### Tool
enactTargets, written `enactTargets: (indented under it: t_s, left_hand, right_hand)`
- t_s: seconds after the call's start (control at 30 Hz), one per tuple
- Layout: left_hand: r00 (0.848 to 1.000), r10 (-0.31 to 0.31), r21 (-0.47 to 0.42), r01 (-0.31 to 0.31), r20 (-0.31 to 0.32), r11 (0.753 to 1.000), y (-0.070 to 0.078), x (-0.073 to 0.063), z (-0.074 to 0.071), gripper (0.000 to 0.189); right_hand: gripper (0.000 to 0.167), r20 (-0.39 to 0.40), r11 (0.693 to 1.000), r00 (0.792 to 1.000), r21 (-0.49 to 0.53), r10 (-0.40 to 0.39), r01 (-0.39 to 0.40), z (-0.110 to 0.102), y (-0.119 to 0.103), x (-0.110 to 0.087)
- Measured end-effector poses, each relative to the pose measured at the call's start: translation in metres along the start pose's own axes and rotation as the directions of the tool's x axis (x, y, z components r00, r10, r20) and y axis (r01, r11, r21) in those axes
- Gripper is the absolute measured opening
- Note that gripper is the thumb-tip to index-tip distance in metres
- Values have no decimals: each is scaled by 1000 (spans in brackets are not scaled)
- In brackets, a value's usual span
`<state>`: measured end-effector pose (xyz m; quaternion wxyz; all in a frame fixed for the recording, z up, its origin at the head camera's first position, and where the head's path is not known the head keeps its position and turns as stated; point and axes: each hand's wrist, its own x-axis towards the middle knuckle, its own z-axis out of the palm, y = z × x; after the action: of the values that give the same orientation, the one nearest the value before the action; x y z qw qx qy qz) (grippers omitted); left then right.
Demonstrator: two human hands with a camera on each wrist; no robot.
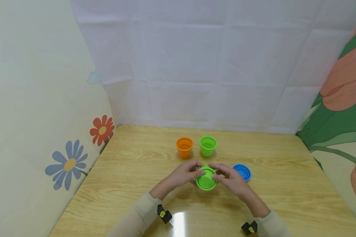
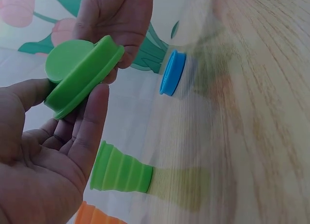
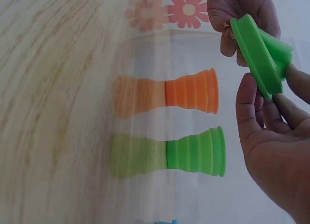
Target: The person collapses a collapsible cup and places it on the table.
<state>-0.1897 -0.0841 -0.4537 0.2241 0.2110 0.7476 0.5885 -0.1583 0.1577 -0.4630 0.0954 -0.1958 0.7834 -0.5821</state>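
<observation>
Both hands hold a green collapsible cup (image 1: 206,178) above the table, its folded rings bunched at the rim and its base section sticking out toward me. My left hand (image 1: 185,173) grips the left side, thumb on the near face and fingers behind. On the opposite side my right hand (image 1: 232,179) pinches it the same way. In the left wrist view the cup (image 2: 80,74) appears tilted between the two hands. Beyond them stand an expanded orange cup (image 1: 184,147) and an expanded green cup (image 1: 208,146), both upright with mouths up.
A blue collapsible cup (image 1: 242,172), folded flat, lies on the wooden table (image 1: 130,171) just right of my right hand. White cloth (image 1: 190,65) hangs behind the table's back edge. Flower-patterned panels (image 1: 68,98) rise along both sides.
</observation>
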Motion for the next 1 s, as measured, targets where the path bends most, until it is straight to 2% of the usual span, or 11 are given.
enactTargets:
  t_s: [0.2, 0.4, 0.6, 1.0]
  left_hand:
    - [999, 33, 10, -33, -16, 999, 3, -3, 4, 25]
    - [999, 33, 13, -33, 0, 999, 1, -3, 4, 24]
    - [999, 45, 25, -46, 21, 999, 2, -4, 6, 22]
    - [998, 64, 111, -65, 10, 992, 4, -3, 5, 15]
  right_hand:
    - [45, 11, 1000, 1000, 8, -16, 16, 0, 0, 0]
    - [43, 8, 1000, 1000, -5, -28, 28, 1, -1, 0]
    - [38, -24, 998, 999, -47, -31, 30, 4, -1, -1]
    - [30, -80, 992, 995, -117, -63, 54, 10, 1, 3]
